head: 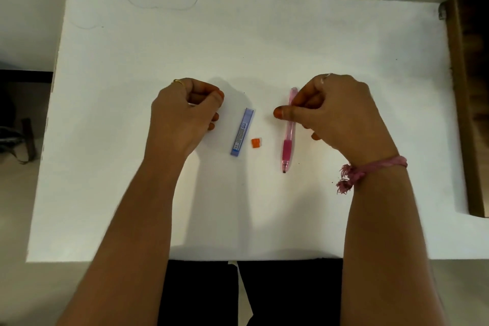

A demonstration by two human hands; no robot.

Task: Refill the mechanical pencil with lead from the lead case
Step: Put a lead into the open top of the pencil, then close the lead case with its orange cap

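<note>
Both forearms are reaching out over the white table [132, 140]. The left hand [182, 114] is hovering just left of the blue lead case [242, 132], its fingers curling in toward the thumb; I cannot tell whether it is pinching anything. The right hand [336, 114] is sitting over the upper half of the pink mechanical pencil [288, 137], fingers curled and thumb pointing left, seemingly touching the barrel. The pencil is lying flat, tip toward the person. A small orange cap [255, 143] is lying between case and pencil. A pink thread bracelet [370, 168] is circling the right wrist.
</note>
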